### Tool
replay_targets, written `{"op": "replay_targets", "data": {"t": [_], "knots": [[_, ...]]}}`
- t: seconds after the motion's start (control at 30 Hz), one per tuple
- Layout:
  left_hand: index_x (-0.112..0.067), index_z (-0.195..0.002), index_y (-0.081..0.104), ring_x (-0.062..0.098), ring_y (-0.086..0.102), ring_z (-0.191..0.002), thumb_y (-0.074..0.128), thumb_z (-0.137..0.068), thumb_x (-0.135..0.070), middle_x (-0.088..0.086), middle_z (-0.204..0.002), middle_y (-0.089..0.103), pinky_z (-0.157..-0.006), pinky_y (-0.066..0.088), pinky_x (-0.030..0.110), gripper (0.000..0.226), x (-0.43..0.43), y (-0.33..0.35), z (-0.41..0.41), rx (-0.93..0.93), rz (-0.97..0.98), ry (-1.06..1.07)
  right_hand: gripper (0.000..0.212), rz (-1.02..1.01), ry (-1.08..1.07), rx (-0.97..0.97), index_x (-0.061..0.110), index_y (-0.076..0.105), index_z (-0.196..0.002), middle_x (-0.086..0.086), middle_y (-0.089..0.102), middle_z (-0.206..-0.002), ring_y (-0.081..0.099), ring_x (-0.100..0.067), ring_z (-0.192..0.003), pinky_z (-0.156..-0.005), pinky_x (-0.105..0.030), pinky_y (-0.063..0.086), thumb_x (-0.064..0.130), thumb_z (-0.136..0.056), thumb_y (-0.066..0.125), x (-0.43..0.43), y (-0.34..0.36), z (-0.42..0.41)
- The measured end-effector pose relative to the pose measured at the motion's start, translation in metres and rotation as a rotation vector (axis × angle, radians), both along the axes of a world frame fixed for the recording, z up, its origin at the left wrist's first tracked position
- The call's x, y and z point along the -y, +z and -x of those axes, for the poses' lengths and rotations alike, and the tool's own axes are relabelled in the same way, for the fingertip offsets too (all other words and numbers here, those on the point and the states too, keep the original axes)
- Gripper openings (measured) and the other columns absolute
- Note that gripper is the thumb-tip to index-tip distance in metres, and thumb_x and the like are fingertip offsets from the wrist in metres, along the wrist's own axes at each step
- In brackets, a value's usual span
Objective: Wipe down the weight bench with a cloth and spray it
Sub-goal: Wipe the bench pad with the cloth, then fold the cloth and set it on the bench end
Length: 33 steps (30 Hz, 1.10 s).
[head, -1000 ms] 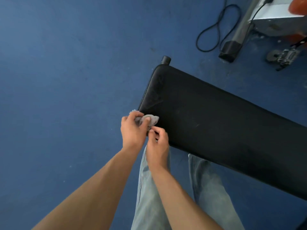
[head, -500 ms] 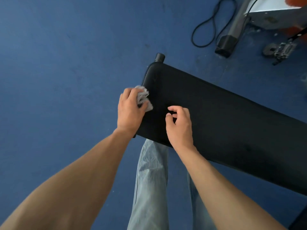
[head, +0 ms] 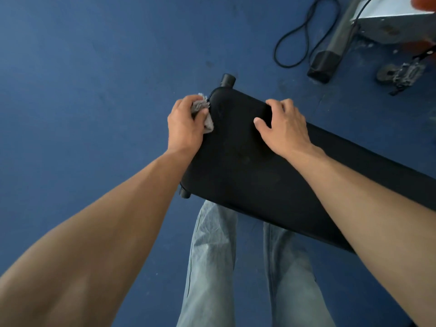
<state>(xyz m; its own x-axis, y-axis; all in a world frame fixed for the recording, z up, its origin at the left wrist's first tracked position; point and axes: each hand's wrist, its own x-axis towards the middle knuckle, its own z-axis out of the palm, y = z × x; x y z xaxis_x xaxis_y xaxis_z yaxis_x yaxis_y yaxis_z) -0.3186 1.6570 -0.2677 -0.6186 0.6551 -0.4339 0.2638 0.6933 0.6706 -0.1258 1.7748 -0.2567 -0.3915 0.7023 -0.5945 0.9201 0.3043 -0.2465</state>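
While the left hand [head: 186, 125] clenches a bunched grey cloth [head: 205, 114] against the left end of the black weight bench [head: 247, 178], the right hand [head: 284, 125] lies on the bench's top near that end, thumb spread, fingers [head: 276, 104] hooked over its far edge.

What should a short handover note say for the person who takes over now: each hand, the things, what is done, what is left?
Left hand grips the crumpled grey cloth against the end corner of the weight bench.
Right hand holds the far edge of the pad, fingers bent over it, thumb on top.
Spray bottle: not in view.
Done: wiping is under way at this end; how much is wiped cannot be told.
Left: the rest of the pad, then the spraying.
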Motion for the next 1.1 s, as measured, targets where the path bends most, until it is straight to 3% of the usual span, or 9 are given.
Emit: {"op": "replay_targets", "data": {"t": [0.2, 0.33, 0.43, 0.53, 0.6, 0.7, 0.8, 0.93, 1.1], "knots": [[-0.016, -0.123, 0.064, 0.003, 0.052, -0.104, 0.063, -0.096, -0.017, -0.003, -0.121, 0.062, -0.089, 0.030, -0.002, 0.027, 0.049, 0.003, -0.013, 0.018, 0.032, 0.018, 0.070, 0.025, 0.036, 0.005, 0.016, 0.027, -0.156, -0.012, 0.041, -0.146, 0.042, -0.035, -0.135, -0.119, -0.048, 0.031, 0.050, -0.099, 0.051, 0.006, 0.005, -0.003], [-0.019, -0.126, 0.062, 0.016, 0.057, -0.116, 0.059, -0.098, -0.017, 0.000, -0.125, 0.064, -0.098, 0.039, 0.020, 0.028, 0.103, 0.014, -0.016, 0.121, 0.225, 0.056, 0.072, 0.064, 0.045, 0.022, 0.017, 0.023, -0.159, -0.012, 0.039, -0.151, 0.041, -0.034, -0.138, -0.120, -0.047, 0.029, 0.046, -0.100, 0.051, 0.002, 0.007, -0.006], [-0.024, -0.128, 0.062, 0.015, 0.059, -0.116, 0.061, -0.095, -0.018, -0.001, -0.126, 0.065, -0.102, 0.044, 0.029, 0.033, 0.116, 0.027, -0.016, 0.185, 0.292, 0.088, 0.071, 0.111, 0.009, 0.028, 0.017, 0.021, -0.160, -0.010, 0.035, -0.157, 0.033, -0.031, -0.146, -0.123, -0.048, 0.024, 0.041, -0.101, 0.051, 0.001, 0.014, -0.004], [-0.027, -0.117, 0.068, 0.012, 0.067, -0.104, 0.066, -0.090, -0.023, -0.007, -0.110, 0.071, -0.099, 0.054, 0.040, 0.027, 0.097, 0.056, -0.018, 0.260, 0.164, 0.268, 0.061, 0.186, -0.081, 0.019, 0.017, 0.029, -0.158, -0.007, 0.030, -0.162, 0.027, -0.029, -0.150, -0.122, -0.047, 0.025, 0.034, -0.102, 0.049, 0.003, 0.034, -0.003], [-0.024, -0.115, 0.070, 0.011, 0.071, -0.099, 0.067, -0.093, -0.021, -0.006, -0.104, 0.073, -0.096, 0.057, 0.039, 0.022, 0.076, 0.084, -0.022, 0.350, 0.033, 0.376, 0.050, 0.256, -0.152, -0.014, 0.021, 0.042, -0.150, -0.004, 0.038, -0.156, 0.039, -0.027, -0.143, -0.116, -0.045, 0.035, 0.036, -0.103, 0.047, 0.005, 0.056, -0.003], [-0.024, -0.117, 0.071, 0.017, 0.071, -0.107, 0.065, -0.096, -0.024, -0.001, -0.112, 0.075, -0.097, 0.056, 0.042, 0.022, 0.046, 0.125, -0.034, 0.480, -0.112, 0.403, 0.041, 0.400, -0.338, -0.235, 0.031, 0.055, -0.138, 0.007, 0.059, -0.136, 0.056, -0.013, -0.122, -0.101, -0.035, 0.045, 0.046, -0.101, 0.047, 0.015, 0.103, -0.004], [-0.015, -0.123, 0.069, 0.025, 0.069, -0.113, 0.055, -0.104, -0.023, 0.007, -0.117, 0.074, -0.093, 0.058, 0.040, 0.025, 0.014, 0.167, -0.051, 0.597, -0.203, 0.403, 0.040, 0.489, -0.468, -0.527, 0.035, 0.061, -0.129, 0.014, 0.068, -0.119, 0.065, -0.006, -0.109, -0.103, -0.038, 0.051, 0.054, -0.095, 0.057, 0.028, 0.158, -0.010], [-0.012, -0.124, 0.069, 0.025, 0.072, -0.108, 0.051, -0.106, -0.022, 0.010, -0.113, 0.075, -0.090, 0.060, 0.038, 0.028, -0.019, 0.228, -0.075, 0.666, -0.255, 0.261, 0.045, 0.427, -0.642, -0.785, 0.025, 0.063, -0.127, 0.008, 0.072, -0.117, 0.070, -0.007, -0.107, -0.095, -0.028, 0.056, 0.032, -0.086, 0.080, 0.043, 0.223, -0.025], [-0.009, -0.115, 0.073, 0.024, 0.076, -0.096, 0.053, -0.105, -0.024, 0.010, -0.100, 0.078, -0.081, 0.062, 0.038, 0.027, -0.045, 0.294, -0.094, 0.632, -0.259, 0.143, 0.031, 0.251, -0.806, -0.910, 0.027, 0.068, -0.110, 0.007, 0.077, -0.102, 0.073, -0.006, -0.098, -0.087, -0.020, 0.057, 0.013, -0.085, 0.080, 0.044, 0.287, -0.052]]}}
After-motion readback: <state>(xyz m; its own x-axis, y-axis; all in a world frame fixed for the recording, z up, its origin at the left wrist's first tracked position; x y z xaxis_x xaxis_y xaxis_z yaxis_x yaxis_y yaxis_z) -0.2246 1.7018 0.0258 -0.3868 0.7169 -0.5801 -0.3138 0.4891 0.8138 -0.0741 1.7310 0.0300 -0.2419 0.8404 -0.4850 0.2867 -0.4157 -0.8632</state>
